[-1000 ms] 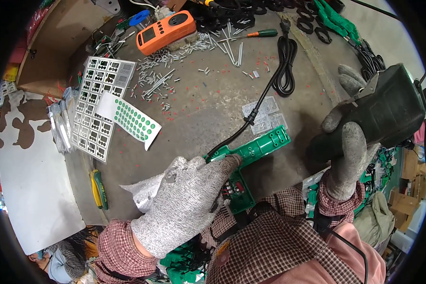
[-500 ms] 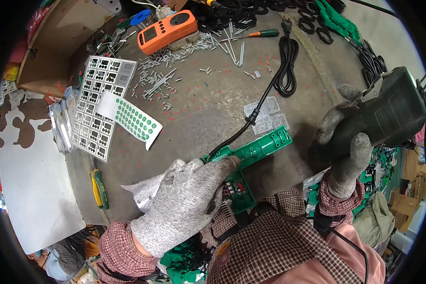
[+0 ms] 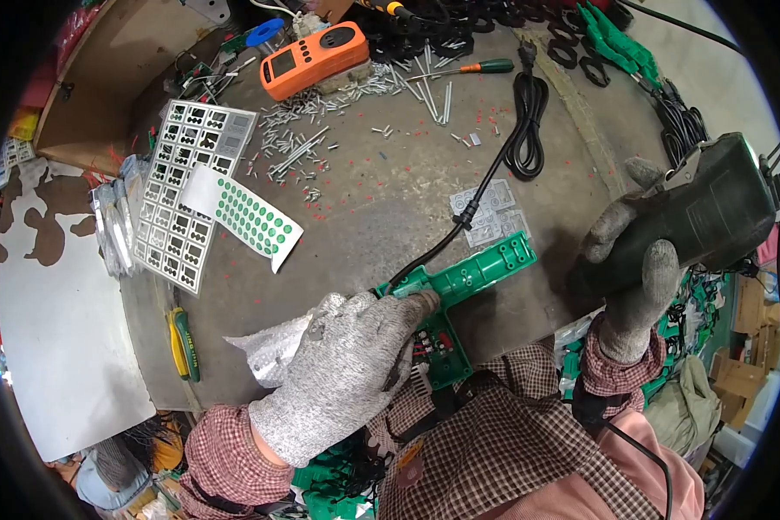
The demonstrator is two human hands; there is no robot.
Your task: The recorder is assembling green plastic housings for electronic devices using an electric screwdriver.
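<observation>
A green plastic housing (image 3: 485,270) lies at the near edge of the bench, its hollow side up. My gloved left hand (image 3: 342,373) is closed on its left part, and the palm hides some of it. Inside the lower end sits a small circuit board with red parts (image 3: 432,343). From the housing a black power cord (image 3: 438,249) runs away to a tied coil. My gloved right hand (image 3: 646,273) grips a dark, thick-bodied power screwdriver (image 3: 715,204) to the right of the housing; its tip is hidden. White foam sheet (image 3: 273,351) lies under my left wrist.
Loose screws (image 3: 308,147) and an orange meter (image 3: 314,61) are at the back. A screwdriver (image 3: 485,67) lies beside the cord. Sticker sheets (image 3: 251,221) lie left, with green-yellow cutters (image 3: 182,345) nearer. A clear sticker sheet (image 3: 494,212) sits behind the housing.
The view has shifted slightly. The dark tool in my right hand has tilted and dropped a little; my left hand keeps its hold on the housing.
</observation>
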